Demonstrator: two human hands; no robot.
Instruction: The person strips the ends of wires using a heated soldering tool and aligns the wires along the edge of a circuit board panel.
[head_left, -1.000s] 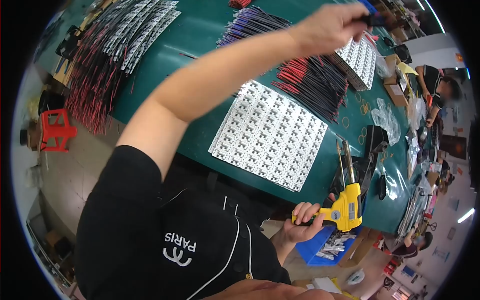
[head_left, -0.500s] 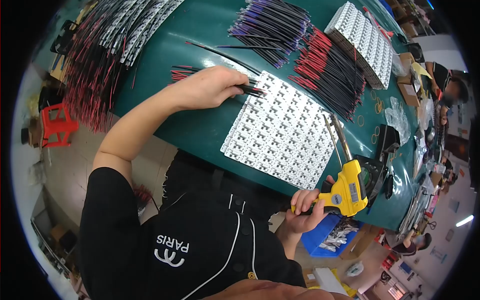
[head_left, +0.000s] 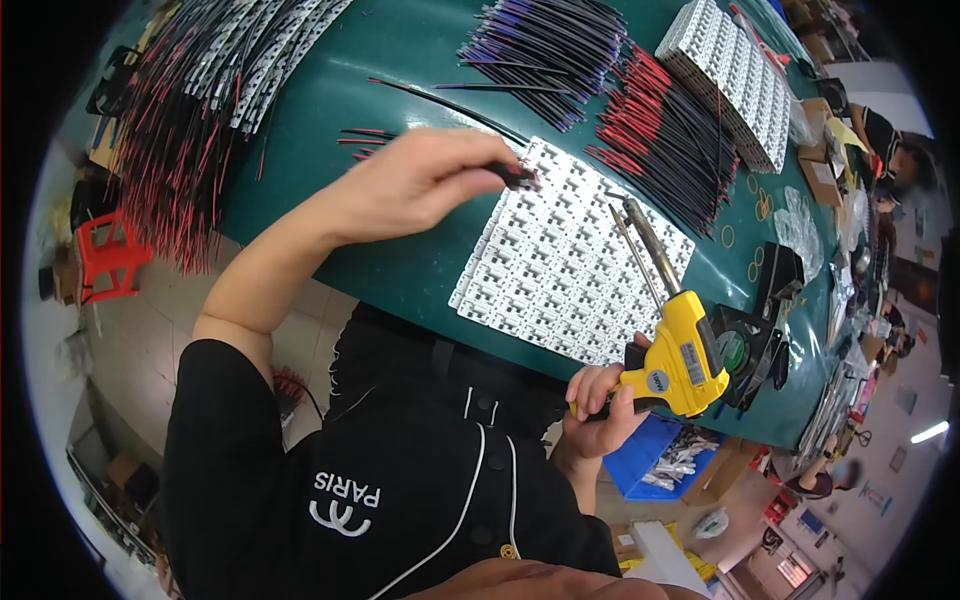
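Observation:
My left hand [head_left: 425, 185] is closed on a bundle of black wires [head_left: 515, 176] with red ends. Their tips poke out past the thumb, over the upper left corner of a white panel [head_left: 565, 255] patterned with rows of small dark pads. The rear ends of the wires show behind the wrist. In my right hand [head_left: 603, 405], at the table's front edge, is a yellow soldering gun [head_left: 683, 355]. Its metal tip and thin feed tube point up and left above the right part of the panel. Whether the tip touches the panel, I cannot tell.
Black wires with purple ends [head_left: 545, 60] and with red ends [head_left: 665, 140] lie behind the panel. A stack of white panels [head_left: 725, 85] stands back right, a solder reel holder [head_left: 740, 345] at right. Wired strips [head_left: 190, 120] hang off the left edge. A blue bin [head_left: 640, 460] sits below.
The soldering gun has moved left and slightly up, its tip now further over the panel. My left hand has turned and shifted slightly right with the wires.

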